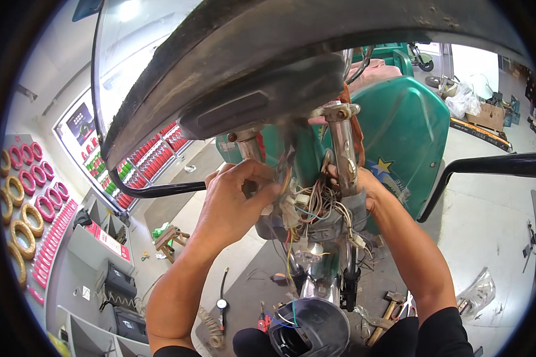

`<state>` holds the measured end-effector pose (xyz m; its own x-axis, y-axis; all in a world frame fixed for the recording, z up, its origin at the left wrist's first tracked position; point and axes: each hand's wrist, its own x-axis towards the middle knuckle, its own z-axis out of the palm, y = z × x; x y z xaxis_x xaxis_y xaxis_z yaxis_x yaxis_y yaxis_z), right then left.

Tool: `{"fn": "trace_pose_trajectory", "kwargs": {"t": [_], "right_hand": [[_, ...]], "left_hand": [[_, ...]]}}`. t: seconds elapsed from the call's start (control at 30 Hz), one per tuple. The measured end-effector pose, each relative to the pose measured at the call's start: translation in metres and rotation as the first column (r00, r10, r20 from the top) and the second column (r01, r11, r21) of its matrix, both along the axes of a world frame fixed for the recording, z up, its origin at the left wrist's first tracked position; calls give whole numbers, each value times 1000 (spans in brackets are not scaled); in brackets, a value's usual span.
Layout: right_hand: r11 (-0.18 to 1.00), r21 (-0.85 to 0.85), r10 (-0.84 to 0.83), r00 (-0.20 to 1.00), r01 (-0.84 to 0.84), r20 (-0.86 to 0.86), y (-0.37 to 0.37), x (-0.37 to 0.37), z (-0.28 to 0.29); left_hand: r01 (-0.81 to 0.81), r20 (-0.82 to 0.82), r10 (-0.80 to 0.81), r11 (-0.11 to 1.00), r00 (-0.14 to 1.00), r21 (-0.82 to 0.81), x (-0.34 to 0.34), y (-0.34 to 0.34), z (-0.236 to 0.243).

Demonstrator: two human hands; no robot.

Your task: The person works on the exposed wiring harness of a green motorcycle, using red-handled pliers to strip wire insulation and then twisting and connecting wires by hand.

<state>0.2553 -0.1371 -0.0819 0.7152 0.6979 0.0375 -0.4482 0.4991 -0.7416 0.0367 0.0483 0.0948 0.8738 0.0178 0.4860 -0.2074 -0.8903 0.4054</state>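
Observation:
Between the fork tubes of a green vehicle front hangs a tangle of thin wires (320,202) in brown, white, yellow and blue, with white plug connectors (302,200) among them. My left hand (235,193) is at the left side of this bundle, thumb and fingers pinched on wires. Around the right chrome fork tube (343,146) reaches my right hand (366,184). Its fingers curl behind the tube, and only the fingertips show beside the wires; what they hold is hidden. Below the wires, a dark round headlight housing (321,324) hangs tilted, with loose wires at it.
A dark cowl (268,77) with a windshield overhangs my hands. Black bars (488,166) stick out at both sides. A hammer (390,306), scissors (406,306) and a pressure gauge (222,304) lie on the floor. A small wooden stool (171,238) stands left; wire coils hang on the wall.

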Motion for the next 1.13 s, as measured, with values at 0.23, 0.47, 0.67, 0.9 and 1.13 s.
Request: {"fn": "trace_pose_trajectory", "kwargs": {"t": [0.23,0.47,0.67,0.9,1.13], "right_hand": [[1000,-29,12,999,-11,42,-2,1,1],[998,-8,63,998,-63,25,-8,2,1],[998,-59,11,999,-9,38,-7,0,-1],[995,-102,20,998,-13,59,-7,1,2],[997,-47,-65,996,67,53,-3,-1,-2]], "left_hand": [[-109,-77,109,994,991,9,-1,-10,5],[-129,-110,112,978,988,-162,-2,-5,2],[-87,90,87,996,992,-12,-1,-2,-1],[6,-11,-8,986,1000,-169,-2,8,7],[-16,-34,12,991,999,-133,-6,4,12]]}}
